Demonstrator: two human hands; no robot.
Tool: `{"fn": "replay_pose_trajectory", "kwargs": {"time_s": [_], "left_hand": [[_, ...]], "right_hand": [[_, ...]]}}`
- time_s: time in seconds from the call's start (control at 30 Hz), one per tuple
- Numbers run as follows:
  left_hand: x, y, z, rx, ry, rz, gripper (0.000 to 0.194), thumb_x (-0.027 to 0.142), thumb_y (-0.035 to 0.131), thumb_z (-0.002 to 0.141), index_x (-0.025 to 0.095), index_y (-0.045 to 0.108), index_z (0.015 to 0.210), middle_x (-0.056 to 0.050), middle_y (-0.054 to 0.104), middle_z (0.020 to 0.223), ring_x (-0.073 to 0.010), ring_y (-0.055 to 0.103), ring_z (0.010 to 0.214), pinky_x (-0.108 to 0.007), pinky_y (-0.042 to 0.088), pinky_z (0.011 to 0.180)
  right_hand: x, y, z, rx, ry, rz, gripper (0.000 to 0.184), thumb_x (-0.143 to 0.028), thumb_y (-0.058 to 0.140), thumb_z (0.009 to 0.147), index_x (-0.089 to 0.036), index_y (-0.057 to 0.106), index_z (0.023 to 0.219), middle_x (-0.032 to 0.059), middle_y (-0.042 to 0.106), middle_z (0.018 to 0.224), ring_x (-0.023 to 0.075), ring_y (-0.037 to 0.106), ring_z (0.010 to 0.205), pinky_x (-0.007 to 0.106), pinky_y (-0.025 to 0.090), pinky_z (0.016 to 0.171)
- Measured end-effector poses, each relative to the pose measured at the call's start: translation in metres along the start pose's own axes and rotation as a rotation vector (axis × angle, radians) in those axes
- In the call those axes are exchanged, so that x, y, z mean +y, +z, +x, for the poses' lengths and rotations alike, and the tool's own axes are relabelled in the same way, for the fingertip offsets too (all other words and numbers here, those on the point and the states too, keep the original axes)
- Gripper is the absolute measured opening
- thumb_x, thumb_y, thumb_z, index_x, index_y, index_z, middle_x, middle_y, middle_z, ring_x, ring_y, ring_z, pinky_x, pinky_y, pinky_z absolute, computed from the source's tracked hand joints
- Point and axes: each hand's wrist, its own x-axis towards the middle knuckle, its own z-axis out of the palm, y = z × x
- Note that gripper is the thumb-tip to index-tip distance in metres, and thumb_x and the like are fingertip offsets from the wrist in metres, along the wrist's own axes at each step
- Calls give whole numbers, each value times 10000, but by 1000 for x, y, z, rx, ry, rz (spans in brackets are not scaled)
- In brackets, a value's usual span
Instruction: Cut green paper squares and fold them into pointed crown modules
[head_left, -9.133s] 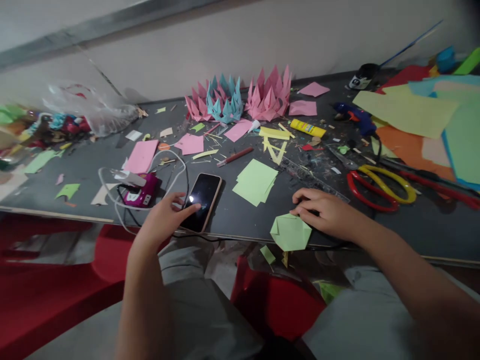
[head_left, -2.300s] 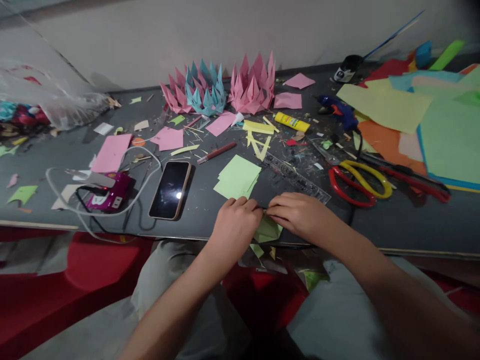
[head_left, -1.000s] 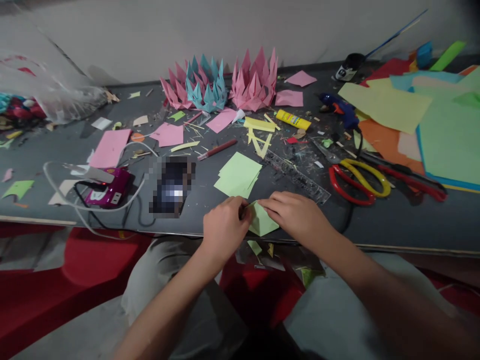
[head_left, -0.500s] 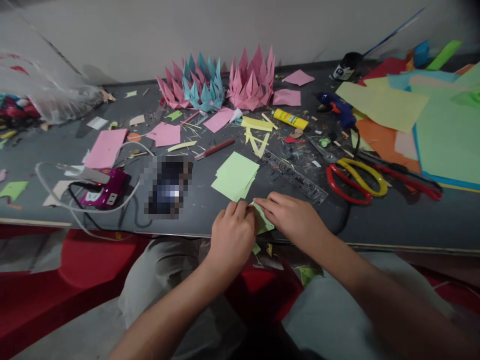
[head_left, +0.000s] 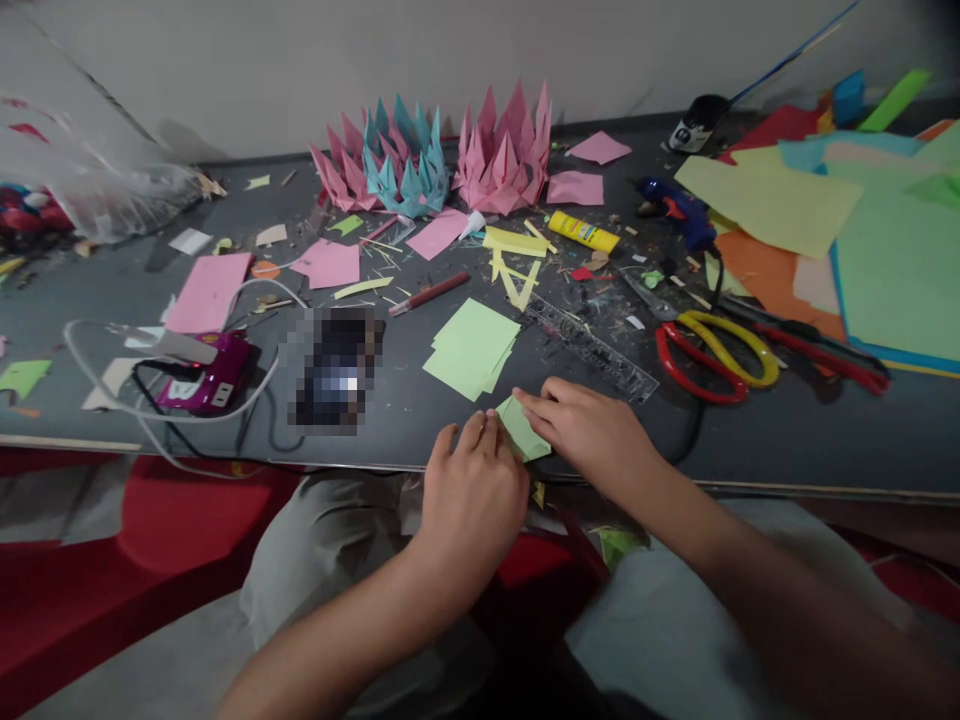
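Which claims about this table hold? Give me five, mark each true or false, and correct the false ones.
1. The left hand and right hand both touch one green paper piece. True.
2. The scissors have two red handles. False: one is red, the other yellow.
3. The yellow tube lies on its side. True.
4. The spiky blue ring stands right of both spiky pink rings. False: it stands left of one.
5. The clear ruler lies right of the green sheets. True.

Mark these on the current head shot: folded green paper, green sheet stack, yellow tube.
Folded green paper [head_left: 524,433]: head view, on its exposed upper face.
Green sheet stack [head_left: 472,345]: head view, middle of the top sheet.
Yellow tube [head_left: 584,232]: head view, mid-body.
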Motion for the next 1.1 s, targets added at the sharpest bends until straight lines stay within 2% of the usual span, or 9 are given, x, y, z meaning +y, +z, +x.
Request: {"fn": "replay_pose_trajectory", "kwargs": {"time_s": [0.1,0.23,0.33,0.43,0.6,0.83,0.93,1.03,1.1], "left_hand": [[-12,-3,5,-18,14,-81,260,186,436,850,100,627,1003,-119,658,1045,-247,575,990,-386,441,818],[-31,-2,16,-71,26,-178,224,197,416,875,153,635,859,-56,637,842,-196,577,817,-316,460,710],[-38,3,20,-46,76,-196,204,200,429,878,172,629,906,-46,603,843,-191,555,824,-311,458,717],[-40,8,19,-15,89,-208,184,199,460,867,175,629,936,-45,592,863,-190,548,829,-318,464,721],[-42,10,15,-14,111,-254,203,203,464,865,183,626,985,-47,590,900,-196,550,837,-341,474,728],[-63,1,17,-140,228,-460,377,367,636,774,190,572,1101,-63,591,1103,-220,527,1040,-372,437,894],[-71,-1,17,-165,254,-510,276,275,659,768,205,585,1025,-30,610,1118,-194,536,1045,-355,425,911],[-74,-1,16,-164,268,-494,96,203,593,819,212,607,913,-17,609,1128,-188,534,1049,-361,419,898],[-73,0,16,-169,282,-473,89,191,541,851,221,625,850,-12,598,1140,-188,533,1046,-363,417,881]], "right_hand": [[-1,0,0,7,-31,-61,358,-234,424,895,-262,537,1233,47,618,841,167,571,740,268,299,495],[1,6,-1,50,-155,-49,376,-207,371,908,-143,517,1248,88,624,833,208,568,762,299,387,579],[10,7,-5,136,-205,147,384,-235,335,925,-106,486,1253,108,620,934,212,567,855,312,442,675],[22,5,-13,278,-313,340,318,-284,373,925,-149,552,1152,95,614,991,188,555,913,304,451,766],[30,8,-24,327,-579,223,200,-243,473,888,-184,638,986,81,631,946,202,541,879,346,449,761],[30,24,-22,293,-587,207,182,-162,485,871,-179,638,968,76,620,953,205,531,893,339,447,750],[29,25,-21,278,-579,229,168,-146,477,869,-172,626,942,69,616,949,197,529,886,327,437,750],[25,24,-19,264,-563,239,164,-127,455,870,-164,615,886,65,611,926,190,528,854,319,427,735],[22,23,-18,263,-530,237,174,-135,437,875,-158,608,846,72,603,909,195,525,835,322,420,718]]}}
